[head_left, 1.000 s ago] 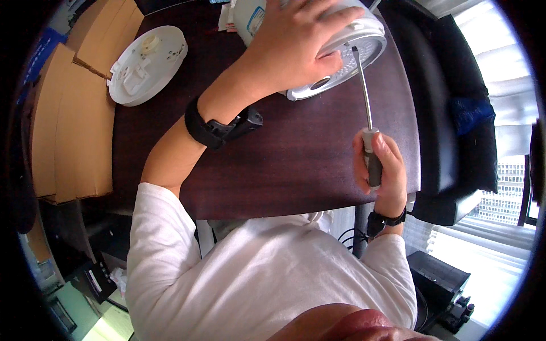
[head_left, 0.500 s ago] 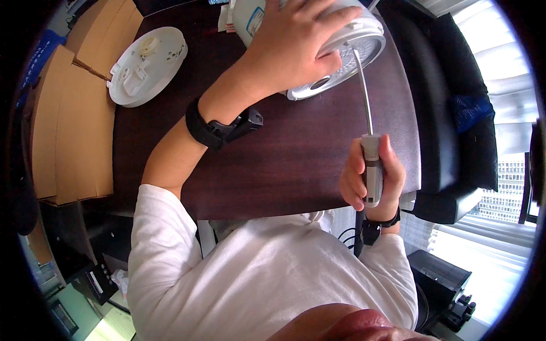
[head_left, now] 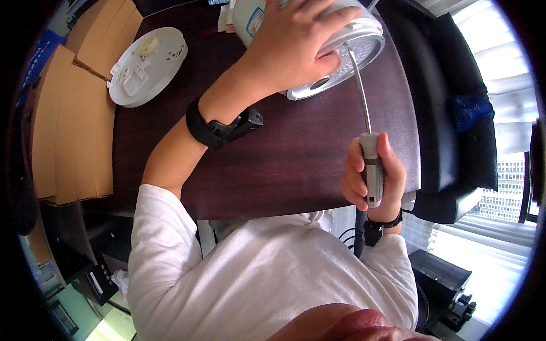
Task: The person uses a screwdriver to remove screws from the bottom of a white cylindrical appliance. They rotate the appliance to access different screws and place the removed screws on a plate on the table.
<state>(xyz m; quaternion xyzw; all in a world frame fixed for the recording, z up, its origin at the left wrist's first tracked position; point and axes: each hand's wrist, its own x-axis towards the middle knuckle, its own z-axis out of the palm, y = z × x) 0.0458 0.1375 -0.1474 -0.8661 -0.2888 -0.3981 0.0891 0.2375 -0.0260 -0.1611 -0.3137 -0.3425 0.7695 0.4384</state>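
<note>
A white rounded appliance (head_left: 244, 20), by its shape a rice cooker, lies tipped over at the far side of the table, its silvery metal face (head_left: 364, 51) turned toward me. My left hand (head_left: 296, 45) is spread over its side and grips it, thumb bent at the rim. Low on the right, my right hand (head_left: 375, 170) wraps round the grey handle of a screwdriver (head_left: 362, 94). Its long shaft runs up to the metal face, and the tip meets that face near the upper edge. What sits under the tip is too small to tell.
At the far left lies a round white plastic cover (head_left: 162, 71) with moulded parts inside. A brown cardboard box (head_left: 85, 131) stands along the table's left side. The dark wooden table (head_left: 273, 170) ends at the right by a black seat (head_left: 438, 113).
The screwdriver's tip has shifted slightly left on the metal face, and my right hand has turned a little with the handle. My left hand and the appliance stay put.
</note>
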